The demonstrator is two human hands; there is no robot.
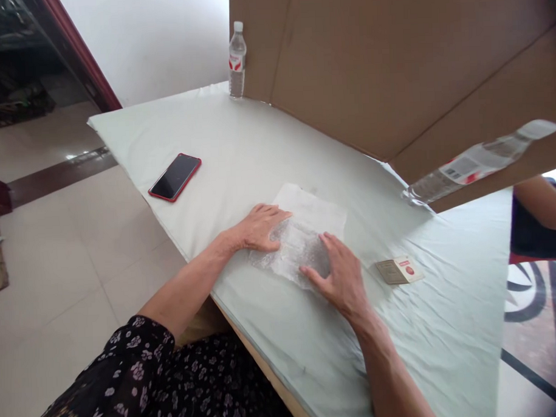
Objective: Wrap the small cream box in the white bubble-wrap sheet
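A white, partly see-through crinkled sheet (308, 208) lies on the pale green cloth that covers the table, its nearer part looking wrinkled and shiny like plastic. Along its left edge rests my left hand (260, 227), fingers stretched out over the sheet and thumb apart. My right hand (341, 270) is at the sheet's right side, its thumb and fingers spread and touching the material. Neither hand grips it. Whether anything lies under or inside the sheet, I cannot tell. To the right of my right hand sits a small beige box (399, 271) with red print.
A phone (175, 177) in a red case lies near the table's left edge. Two clear bottles, one at the back (237, 61) and one at the right (475, 165), stand against a tall cardboard panel (346, 60). Another person's arm (540, 202) shows beyond it.
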